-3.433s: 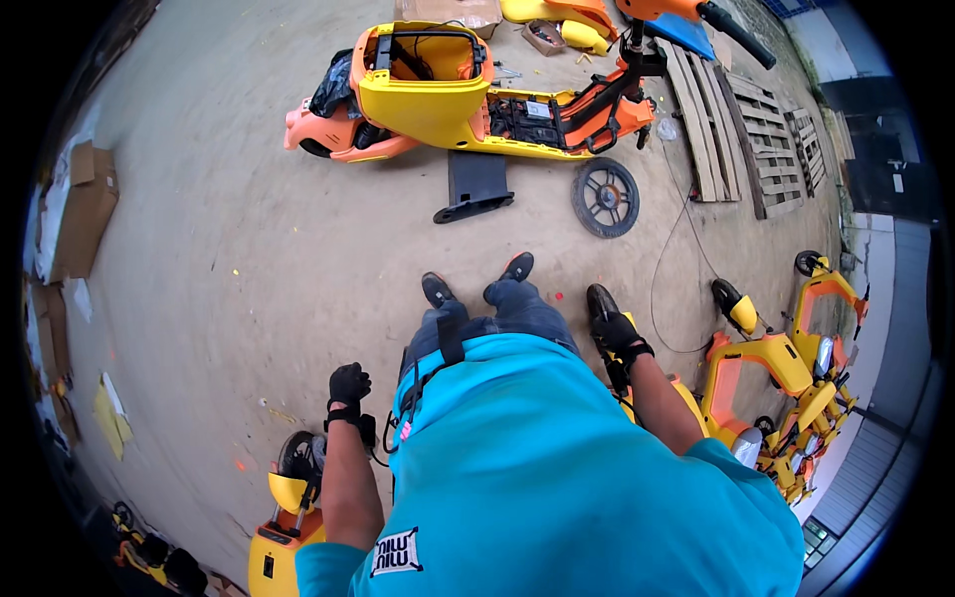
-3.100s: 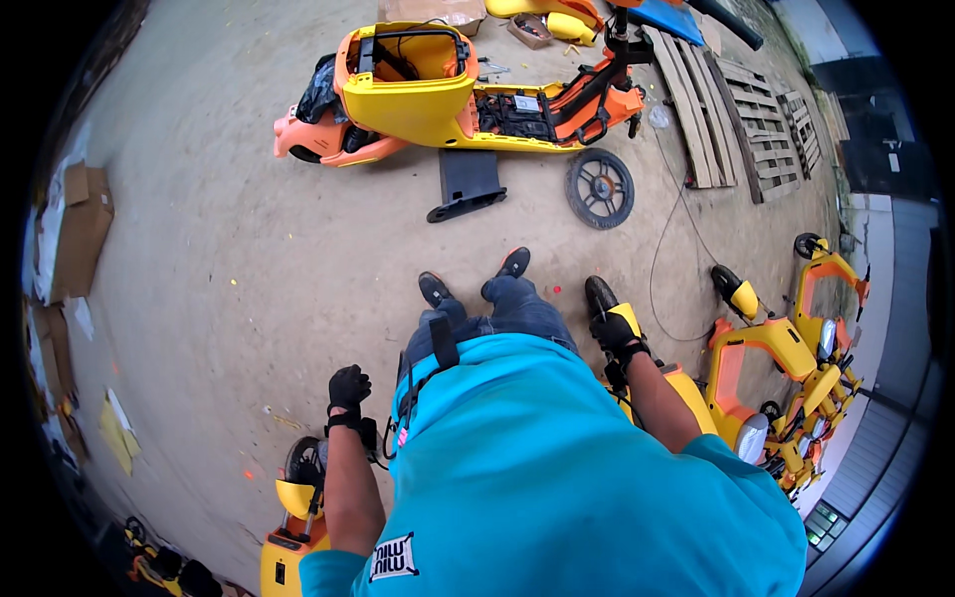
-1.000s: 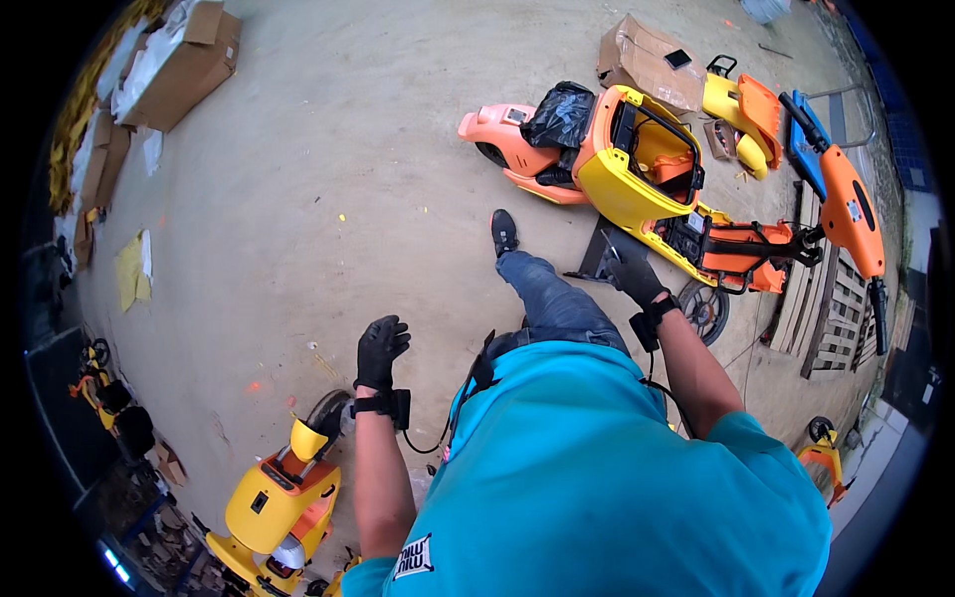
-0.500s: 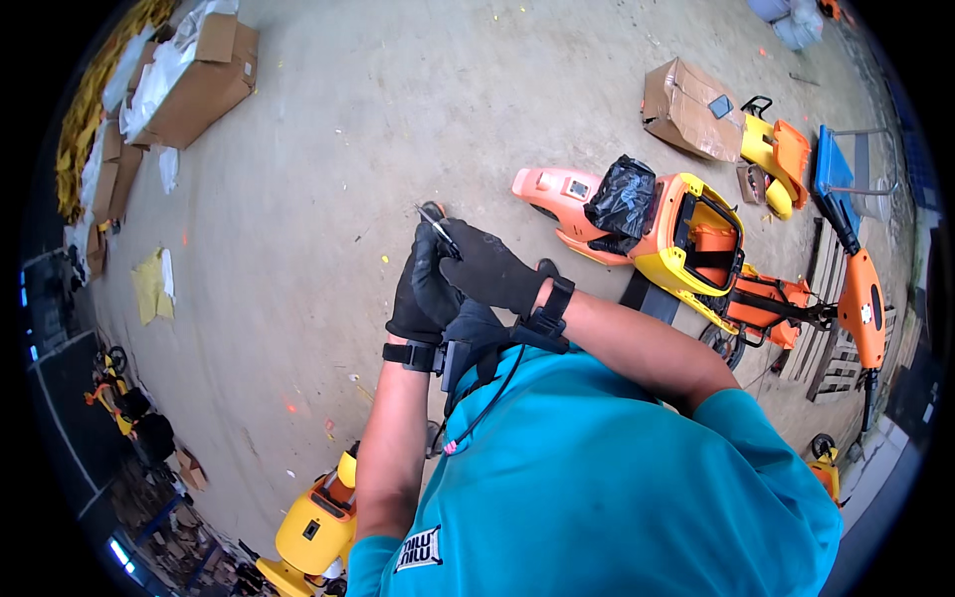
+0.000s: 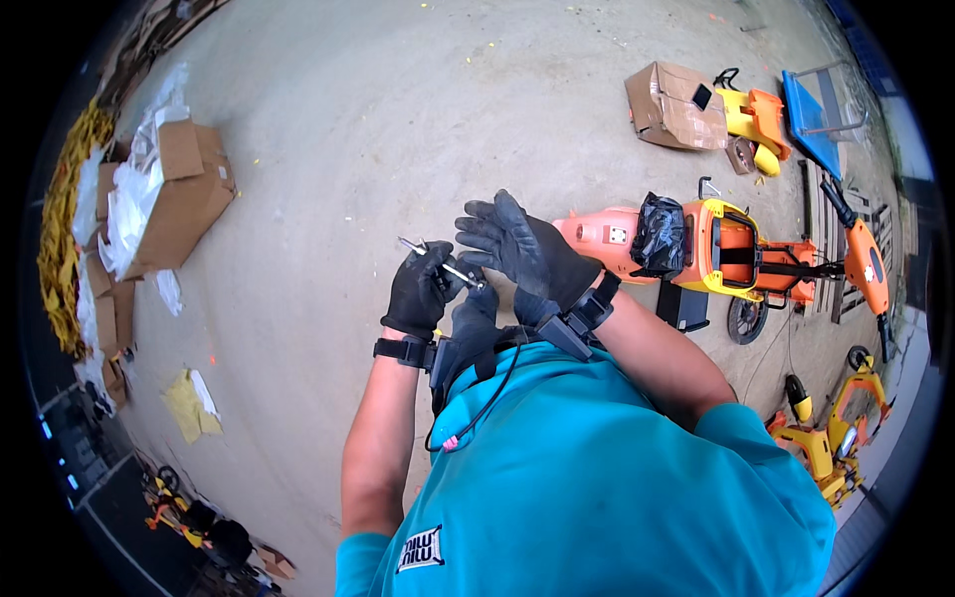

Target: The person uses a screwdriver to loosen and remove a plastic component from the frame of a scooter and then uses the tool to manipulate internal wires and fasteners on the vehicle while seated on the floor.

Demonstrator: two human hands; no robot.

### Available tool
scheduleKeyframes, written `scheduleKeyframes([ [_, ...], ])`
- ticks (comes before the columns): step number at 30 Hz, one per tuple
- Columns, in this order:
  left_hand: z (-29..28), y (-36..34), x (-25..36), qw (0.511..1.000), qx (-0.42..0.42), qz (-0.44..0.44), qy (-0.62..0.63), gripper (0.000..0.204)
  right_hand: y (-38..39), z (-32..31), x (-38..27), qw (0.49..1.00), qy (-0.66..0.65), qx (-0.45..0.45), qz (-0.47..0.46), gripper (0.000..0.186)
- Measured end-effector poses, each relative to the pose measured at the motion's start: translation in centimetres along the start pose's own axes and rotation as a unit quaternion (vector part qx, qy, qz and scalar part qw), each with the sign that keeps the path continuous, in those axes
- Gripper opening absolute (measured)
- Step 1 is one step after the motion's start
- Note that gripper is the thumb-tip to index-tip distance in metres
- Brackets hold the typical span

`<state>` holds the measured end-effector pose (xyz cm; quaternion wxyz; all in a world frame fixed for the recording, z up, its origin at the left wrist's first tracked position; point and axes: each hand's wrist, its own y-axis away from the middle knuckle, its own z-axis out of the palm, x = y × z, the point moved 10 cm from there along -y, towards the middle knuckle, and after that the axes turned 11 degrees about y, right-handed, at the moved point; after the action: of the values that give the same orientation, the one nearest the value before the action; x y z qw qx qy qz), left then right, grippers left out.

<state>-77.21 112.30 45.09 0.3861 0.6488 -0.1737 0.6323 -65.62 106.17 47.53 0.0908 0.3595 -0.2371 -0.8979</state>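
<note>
Fingers of the gloved left hand [image 5: 418,296] are clamped around a thin metal tool [image 5: 457,272]. Those of the right hand [image 5: 542,254] stretch out flat just beside it, apparently holding nothing; contact is unclear. Farther right is a scooter [image 5: 702,244], a black bag [image 5: 661,236] on its rear, its middle uncovered. A wheel [image 5: 747,320] lies on its near side; loose panels [image 5: 767,117] sit far right. The scooter looks half put together: the handlebar [image 5: 867,261] is on, while wheel and panels seem left over. Neither hand touches it.
</note>
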Motion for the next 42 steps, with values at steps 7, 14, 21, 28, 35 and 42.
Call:
scheduleKeyframes([
  [7,6.7,-9.6,0.2,0.914,-0.025,-0.26,0.309,0.023,-2.7,-4.7,-6.4,0.971,-0.175,0.101,-0.126,0.076],
  [14,10.9,-22.8,6.0,0.981,0.006,-0.179,0.067,0.033,-8.6,-12.6,-14.3,0.933,-0.225,0.131,-0.248,0.072],
  [21,20.1,-36.0,9.6,0.993,-0.065,-0.08,-0.063,0.026,-9.1,-21.0,-24.9,0.913,-0.266,0.165,-0.262,0.062],
  [28,34.2,-45.4,10.9,0.971,-0.146,-0.031,-0.188,0.019,0.8,-28.4,-32.4,0.809,-0.355,0.238,-0.403,0.027],
  [35,48.2,-44.9,9.1,0.894,-0.393,-0.148,-0.158,0.03,7.2,-37.2,-34.1,0.761,-0.2,0.311,-0.533,0.037],
  [42,61.0,-43.4,8.9,0.813,-0.509,-0.235,-0.158,0.024,13.9,-44.9,-37.7,0.695,-0.324,0.378,-0.519,0.039],
])
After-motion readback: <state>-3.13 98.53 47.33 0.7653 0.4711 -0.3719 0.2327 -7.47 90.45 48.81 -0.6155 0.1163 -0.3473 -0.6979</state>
